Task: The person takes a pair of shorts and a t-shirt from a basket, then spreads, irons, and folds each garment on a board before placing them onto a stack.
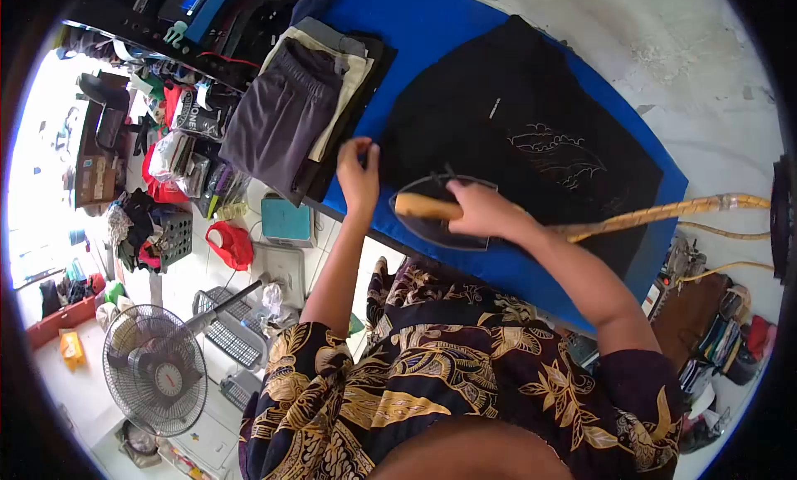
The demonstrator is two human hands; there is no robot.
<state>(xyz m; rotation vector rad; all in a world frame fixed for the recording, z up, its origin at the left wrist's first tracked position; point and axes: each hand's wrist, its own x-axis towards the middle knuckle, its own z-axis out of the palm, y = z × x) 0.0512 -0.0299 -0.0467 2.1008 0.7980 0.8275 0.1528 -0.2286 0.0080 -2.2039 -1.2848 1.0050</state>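
My right hand (481, 210) grips the wooden handle (427, 206) of an iron with a dark, pointed soleplate (448, 235). The iron rests on the lower left part of a black shirt (465, 107), which is spread over a blue-covered table (398, 24). Pale line artwork shows on the shirt. Just left of the shirt, my left hand (359, 177) is over the blue cover, its fingers loosely curled toward the thumb with a gap between them. I see nothing in it. Beside it lies a stack of folded trousers, grey ones (278, 119) on top.
A yellowish wrapped hose (664, 214) runs from the iron toward the right edge. To the left, bags and clothes crowd shelves near a grey basket (174, 239) and a red bag (230, 246). A standing fan (158, 372) is at lower left. Folded items (722, 339) lie at lower right.
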